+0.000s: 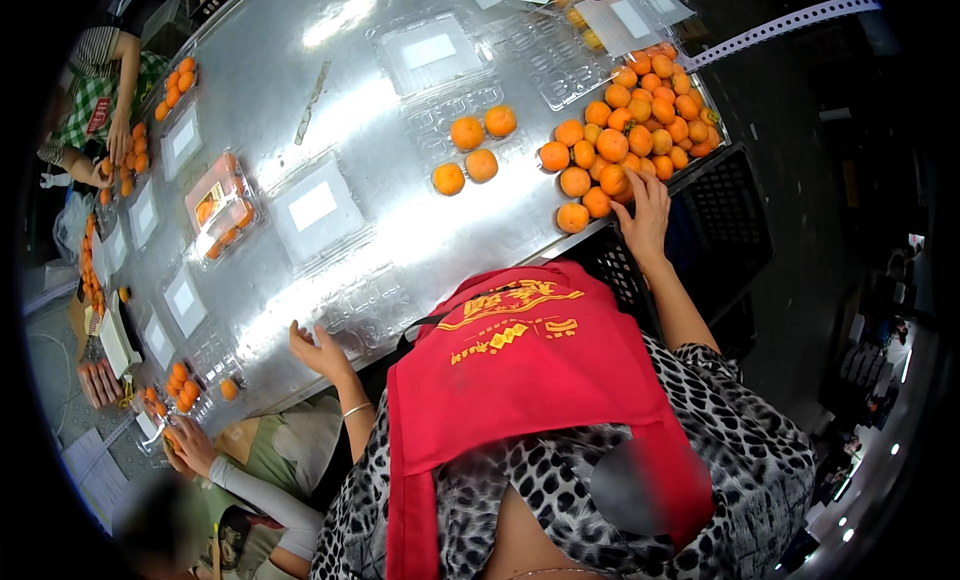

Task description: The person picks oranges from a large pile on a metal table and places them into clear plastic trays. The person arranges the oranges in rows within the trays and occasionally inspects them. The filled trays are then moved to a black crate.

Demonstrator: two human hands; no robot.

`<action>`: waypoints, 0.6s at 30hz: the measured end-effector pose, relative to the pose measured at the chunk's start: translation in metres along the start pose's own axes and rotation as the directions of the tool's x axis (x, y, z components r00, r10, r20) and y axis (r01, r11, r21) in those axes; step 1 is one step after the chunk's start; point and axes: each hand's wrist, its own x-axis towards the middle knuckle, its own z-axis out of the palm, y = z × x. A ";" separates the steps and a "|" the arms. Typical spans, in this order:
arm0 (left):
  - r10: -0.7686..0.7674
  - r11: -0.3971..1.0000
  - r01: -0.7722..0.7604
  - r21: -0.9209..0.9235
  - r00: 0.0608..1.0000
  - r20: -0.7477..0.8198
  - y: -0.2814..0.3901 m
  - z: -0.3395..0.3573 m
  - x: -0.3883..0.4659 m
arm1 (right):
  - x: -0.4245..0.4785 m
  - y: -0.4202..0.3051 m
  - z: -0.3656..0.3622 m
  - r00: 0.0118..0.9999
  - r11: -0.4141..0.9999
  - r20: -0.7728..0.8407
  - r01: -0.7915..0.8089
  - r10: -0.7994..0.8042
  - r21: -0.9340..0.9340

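Observation:
My right hand (646, 212) rests at the near edge of a heap of persimmons (640, 141), its fingertips at one orange persimmon (613, 180); whether it grips the fruit is hard to tell. My left hand (321, 351), fingers apart and holding nothing, hovers by the table's near edge beside an empty clear plastic tray (367, 306). Farther in, another clear moulded tray (435, 118) lies with several persimmons (481, 165) on its right part. Clear lidded packs with white labels lie left of it, one (311, 208) near the middle and one (429, 51) at the back.
A steel table (405, 242) fills the middle. Black plastic crates (724, 205) stand below its right edge. A filled persimmon pack (221, 205) lies at left. One co-worker's hands (191, 445) handle fruit at lower left, another's (118, 137) at upper left. Stacked empty trays (559, 54) lie behind.

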 end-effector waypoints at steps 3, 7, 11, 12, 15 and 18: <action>0.040 0.947 -0.003 -0.321 0.993 0.108 0.045 0.027 0.034 | -0.015 -0.008 0.001 0.998 0.997 -0.021 -0.059 0.060 0.040; 0.252 0.870 0.018 -0.493 0.842 0.476 0.166 0.095 0.048 | -0.032 -0.031 -0.004 0.995 0.986 -0.029 -0.092 0.096 0.138; 0.394 0.829 -0.066 -0.555 0.773 0.496 0.235 0.186 0.026 | -0.035 -0.049 -0.009 0.998 0.975 -0.040 -0.042 0.052 0.219; 0.314 0.835 0.032 -0.549 0.792 0.523 0.241 0.207 0.028 | -0.033 -0.054 -0.013 0.997 0.972 -0.055 -0.031 0.045 0.231; 0.153 0.833 0.215 -0.510 0.796 0.585 0.245 0.256 0.030 | -0.027 -0.057 -0.019 0.993 0.968 -0.068 -0.078 0.097 0.240; 0.145 0.855 0.188 -0.483 0.807 0.572 0.241 0.267 0.042 | -0.002 -0.051 -0.017 0.975 0.916 -0.091 -0.156 0.203 0.370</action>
